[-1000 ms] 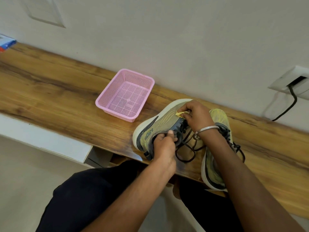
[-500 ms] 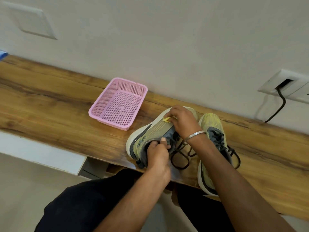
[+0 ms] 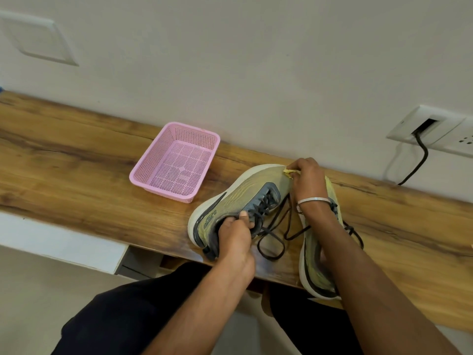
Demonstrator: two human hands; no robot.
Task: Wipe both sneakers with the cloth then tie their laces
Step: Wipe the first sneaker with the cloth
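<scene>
1 long wooden shelf (image 3: 76, 172) runs along the wall (image 3: 256, 60) from the left edge of the view to the right. On the wall there are 2 white plates: 1 blank plate (image 3: 38, 38) at upper left and 1 socket plate (image 3: 432, 131) at right, with 1 black cable (image 3: 419, 160) hanging from it.

2 sneakers sit on the shelf. The left sneaker (image 3: 238, 201) is tilted onto its side, toe toward the wall, its white sole facing left. The right sneaker (image 3: 314, 257) lies just beside it, partly hidden behind the right forearm, its heel at the shelf's front edge. Both have dark laces (image 3: 276, 231) that lie loose and untied between the 2 shoes.

1 pink basket (image 3: 176, 162) stands on the shelf left of the sneakers, close to the left sneaker but apart from it.

2 hands are at work. The left hand (image 3: 236, 231) has its fingers curled round the collar of the left sneaker, gripping it by the heel end. The right hand (image 3: 307, 178) has its fingers curled round 1 small yellow cloth (image 3: 289, 172), pressing it against the toe of the left sneaker. 1 silver bangle (image 3: 313, 200) circles the right wrist.
</scene>
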